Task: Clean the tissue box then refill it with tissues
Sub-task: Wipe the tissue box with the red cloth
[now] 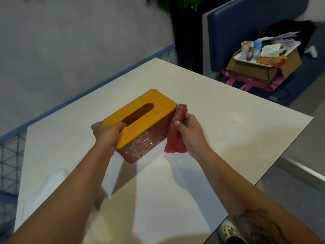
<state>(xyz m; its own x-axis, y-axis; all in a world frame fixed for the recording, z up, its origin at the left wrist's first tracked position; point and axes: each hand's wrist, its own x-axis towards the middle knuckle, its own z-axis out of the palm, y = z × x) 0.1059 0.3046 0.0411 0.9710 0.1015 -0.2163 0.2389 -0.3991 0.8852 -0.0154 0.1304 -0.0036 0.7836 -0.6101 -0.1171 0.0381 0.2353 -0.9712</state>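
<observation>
The left hand (105, 132) clamps the near end of the tissue box (140, 124), thumb hooked at the slot in its yellow lid (158, 101). The right hand (190, 132) pinches a red cloth (175, 136) against the box's right end. The box looks rigid and light, its smooth lid likely slippery (hold the 2 ends). It sits tilted just above the white surface (228, 111), between both grips, its dark red side speckled white.
</observation>
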